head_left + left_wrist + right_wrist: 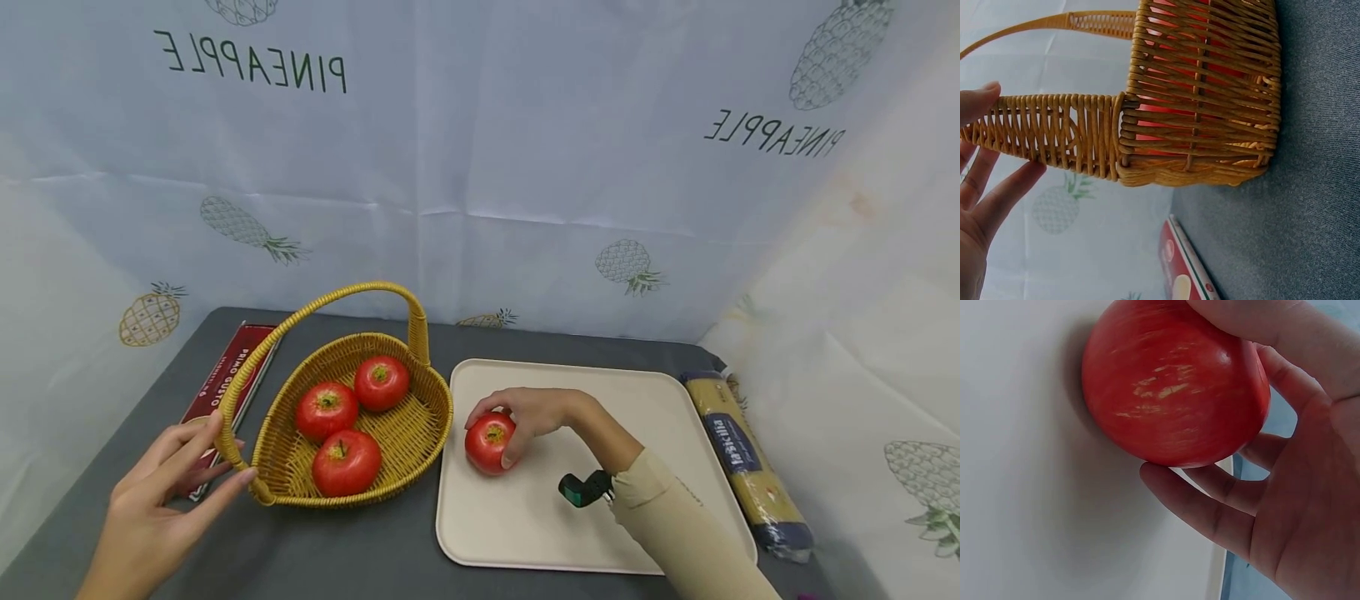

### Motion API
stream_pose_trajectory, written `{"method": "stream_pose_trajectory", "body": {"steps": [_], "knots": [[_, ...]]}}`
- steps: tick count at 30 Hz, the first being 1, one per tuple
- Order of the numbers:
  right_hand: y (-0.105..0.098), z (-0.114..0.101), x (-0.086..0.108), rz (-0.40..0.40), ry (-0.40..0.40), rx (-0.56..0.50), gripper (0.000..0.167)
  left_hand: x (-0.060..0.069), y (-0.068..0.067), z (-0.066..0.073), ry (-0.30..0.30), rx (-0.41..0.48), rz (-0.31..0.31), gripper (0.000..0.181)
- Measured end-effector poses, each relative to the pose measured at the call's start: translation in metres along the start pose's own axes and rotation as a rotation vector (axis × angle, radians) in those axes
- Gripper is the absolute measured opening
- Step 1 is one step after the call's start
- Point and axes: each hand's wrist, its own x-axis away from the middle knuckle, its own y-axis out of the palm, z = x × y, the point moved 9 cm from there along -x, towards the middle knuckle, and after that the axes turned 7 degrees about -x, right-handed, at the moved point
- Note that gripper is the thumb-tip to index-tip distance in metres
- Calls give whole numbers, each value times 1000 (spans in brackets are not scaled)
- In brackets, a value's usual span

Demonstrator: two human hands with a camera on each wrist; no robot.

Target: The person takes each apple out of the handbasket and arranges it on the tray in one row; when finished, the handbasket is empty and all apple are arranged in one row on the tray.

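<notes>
A yellow-brown wicker basket [405,425] with a tall arched handle stands at the left, holding a few red apples [347,463]. My left hand [161,500] holds the base of its handle [1054,131] at the near left side, thumb on one face and fingers on the other. To the right, a single red apple [489,443] sits at the left part of a cream tray [555,525]. My right hand [536,412] grips this apple [1172,387] from above, with thumb and fingers around its sides. Beneath it, the apple appears close to or on the tray surface.
Behind the left hand lies a red box [236,367] with printed lettering, partly hidden by the basket handle. A yellow and blue pasta packet [742,458] lies along the tray's right edge. A pineapple-print cloth [510,167] hangs behind the dark grey table [360,550].
</notes>
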Motion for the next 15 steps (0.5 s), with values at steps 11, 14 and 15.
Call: {"method": "stream_pose_trajectory", "body": {"steps": [11, 14, 15], "knots": [[0, -3, -1, -1, 5, 28, 62, 6, -2, -9, 1, 36, -14, 73], [0, -3, -1, 3, 6, 32, 61, 5, -1, -9, 1, 31, -19, 72], [-1, -3, 0, 6, 8, 33, 61, 5, -1, -9, 3, 34, -18, 72]]}}
